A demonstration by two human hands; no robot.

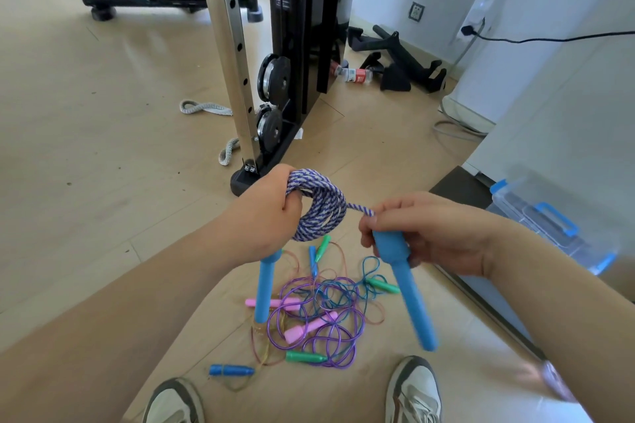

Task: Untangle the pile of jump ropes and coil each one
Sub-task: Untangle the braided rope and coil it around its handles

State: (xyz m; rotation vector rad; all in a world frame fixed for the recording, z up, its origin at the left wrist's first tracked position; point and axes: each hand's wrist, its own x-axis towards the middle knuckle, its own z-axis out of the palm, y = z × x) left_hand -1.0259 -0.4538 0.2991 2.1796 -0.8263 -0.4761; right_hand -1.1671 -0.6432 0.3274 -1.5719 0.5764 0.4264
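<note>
Braided rope coiled in hand above the pile

The left hand (pixel 264 213) curls its fingers through the purple-and-white coil (pixel 321 213), and the first handle (pixel 265 285) hangs below it. The right hand (pixel 426 233) grips the second handle (pixel 407 288), fingertips pinching the rope's end. The tangled pile (pixel 316 312) lies on the floor (pixel 103 113) ahead of the shoes (pixel 415 391).

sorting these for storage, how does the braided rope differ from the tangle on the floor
The braided jump rope is thick, purple-and-white; the floor tangle is thin cords. The braided jump rope is coiled, held by the left hand and right hand; the floor tangle lies loose. Its blue handles are longer than the tangle's pink, green and blue ones. Both are jump ropes.
</note>
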